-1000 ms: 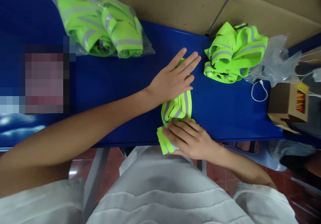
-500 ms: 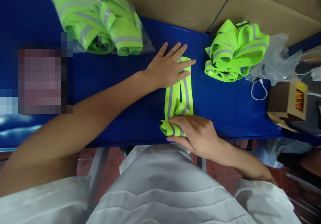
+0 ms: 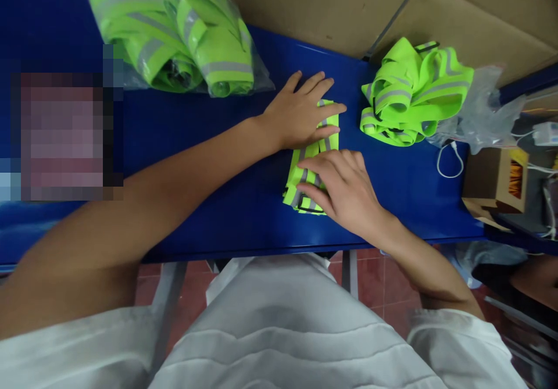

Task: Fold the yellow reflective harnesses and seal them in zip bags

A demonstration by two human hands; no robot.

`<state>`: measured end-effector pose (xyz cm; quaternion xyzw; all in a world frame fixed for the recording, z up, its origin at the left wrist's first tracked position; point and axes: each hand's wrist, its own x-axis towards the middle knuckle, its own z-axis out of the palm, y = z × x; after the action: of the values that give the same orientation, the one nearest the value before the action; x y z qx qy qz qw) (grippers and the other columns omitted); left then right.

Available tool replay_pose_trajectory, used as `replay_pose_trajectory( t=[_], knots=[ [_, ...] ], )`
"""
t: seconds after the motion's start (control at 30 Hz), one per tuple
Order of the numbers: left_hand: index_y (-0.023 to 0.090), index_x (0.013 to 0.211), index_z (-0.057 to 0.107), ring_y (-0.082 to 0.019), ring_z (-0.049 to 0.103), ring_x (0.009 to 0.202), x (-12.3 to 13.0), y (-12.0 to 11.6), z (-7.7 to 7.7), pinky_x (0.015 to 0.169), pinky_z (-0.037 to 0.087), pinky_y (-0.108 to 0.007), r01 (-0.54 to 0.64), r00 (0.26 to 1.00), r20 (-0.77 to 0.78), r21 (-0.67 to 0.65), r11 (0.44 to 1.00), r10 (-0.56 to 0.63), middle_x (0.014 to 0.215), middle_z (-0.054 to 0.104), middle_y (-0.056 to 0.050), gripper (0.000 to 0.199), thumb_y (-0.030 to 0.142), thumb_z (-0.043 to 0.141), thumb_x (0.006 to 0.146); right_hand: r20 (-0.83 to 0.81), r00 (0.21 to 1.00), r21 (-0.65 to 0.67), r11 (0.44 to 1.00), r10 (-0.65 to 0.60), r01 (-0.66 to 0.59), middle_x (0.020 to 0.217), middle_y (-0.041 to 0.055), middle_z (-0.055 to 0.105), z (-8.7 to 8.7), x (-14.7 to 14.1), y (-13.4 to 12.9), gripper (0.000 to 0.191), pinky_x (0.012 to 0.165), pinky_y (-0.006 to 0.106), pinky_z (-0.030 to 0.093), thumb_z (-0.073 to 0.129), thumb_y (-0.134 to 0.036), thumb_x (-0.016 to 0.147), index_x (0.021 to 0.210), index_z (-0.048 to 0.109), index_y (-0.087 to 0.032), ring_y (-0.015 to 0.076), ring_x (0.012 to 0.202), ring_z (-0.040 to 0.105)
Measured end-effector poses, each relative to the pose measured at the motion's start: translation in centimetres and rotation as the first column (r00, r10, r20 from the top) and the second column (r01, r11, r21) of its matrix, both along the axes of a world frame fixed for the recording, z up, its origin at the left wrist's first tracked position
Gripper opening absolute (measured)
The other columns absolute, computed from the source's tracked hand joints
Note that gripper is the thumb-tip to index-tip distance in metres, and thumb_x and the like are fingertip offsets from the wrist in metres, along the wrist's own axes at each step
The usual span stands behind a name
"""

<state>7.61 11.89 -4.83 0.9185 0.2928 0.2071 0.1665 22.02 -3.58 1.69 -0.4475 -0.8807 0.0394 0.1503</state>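
Note:
A neon-yellow reflective strap [image 3: 300, 159] with grey stripes lies folded on the blue table. My left hand [image 3: 299, 113] is flat across its far end, fingers spread, pressing on it. At the near end, my right hand [image 3: 342, 182] has bent fingers and thumb closed on the folded layers. A black buckle or slider [image 3: 309, 204] shows at the near edge of the fold. Part of the strap is hidden beneath both hands.
Clear bags of reflective straps [image 3: 226, 46] lie at the back left. A loose pile of straps [image 3: 414, 92] sits to the right, beside crumpled clear plastic [image 3: 483, 104]. Farther right are a white cable [image 3: 450, 159] and an open cardboard box [image 3: 492, 182]. Large cartons [image 3: 305, 11] stand behind.
My right hand has moved away from me, folding the strap's near end over into a shorter bundle. The black buckle has come into view. My left hand stays spread on the far end.

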Motion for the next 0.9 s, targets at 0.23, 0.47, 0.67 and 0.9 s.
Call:
replay_pose_trajectory(
  t=[0.23,0.47,0.67,0.9],
  knots=[
    [0.032,0.143,0.064,-0.041,0.035,0.153,0.0,-0.7,0.5,0.124,0.018,-0.075,-0.035,0.999,0.019,-0.013,0.999,0.035,0.16,0.049,-0.012,0.051,0.05,0.044,0.099,0.162,0.985,0.049,0.997,0.057,-0.066,0.141,0.0222,0.063,-1.1,0.1,-1.9,0.07,0.109,0.048,0.044,0.057,-0.057,0.101,0.149,0.051,-0.006,0.0352,0.128,0.059],
    [0.033,0.142,0.065,-0.042,0.036,0.153,0.0,-0.9,0.6,0.12,0.025,-0.078,-0.042,0.998,0.053,-0.073,0.996,0.046,0.164,0.045,-0.013,0.048,0.047,0.049,0.098,0.113,0.992,0.1,0.993,0.056,-0.067,0.141,0.0221,0.064,-2.1,0.5,-1.9,0.057,0.102,0.046,0.051,0.067,-0.051,0.098,0.137,0.055,-0.011,0.0347,0.126,0.063],
    [0.035,0.144,0.061,-0.042,0.031,0.157,-0.1,-1.7,0.2,0.121,0.017,-0.08,0.005,0.999,0.04,-0.038,0.999,-0.003,0.167,0.04,-0.011,0.047,0.048,0.047,0.101,-0.076,0.996,-0.171,0.983,0.057,-0.069,0.117,0.0126,0.075,0.6,0.9,-0.4,0.044,0.088,0.037,0.054,0.066,-0.055,0.098,0.121,0.062,-0.017,0.0261,0.104,0.072],
    [0.032,0.15,0.055,-0.043,0.018,0.161,-0.1,-1.1,0.2,0.122,0.005,-0.08,0.052,0.998,-0.028,-0.112,0.992,-0.055,0.173,0.026,-0.012,0.051,0.045,0.051,0.101,-0.233,0.972,-0.405,0.904,0.044,-0.138,0.113,0.0092,0.072,2.4,1.9,4.2,0.036,0.095,0.035,0.051,0.061,-0.052,0.102,0.111,0.069,-0.018,0.0228,0.109,0.068]
  ],
)
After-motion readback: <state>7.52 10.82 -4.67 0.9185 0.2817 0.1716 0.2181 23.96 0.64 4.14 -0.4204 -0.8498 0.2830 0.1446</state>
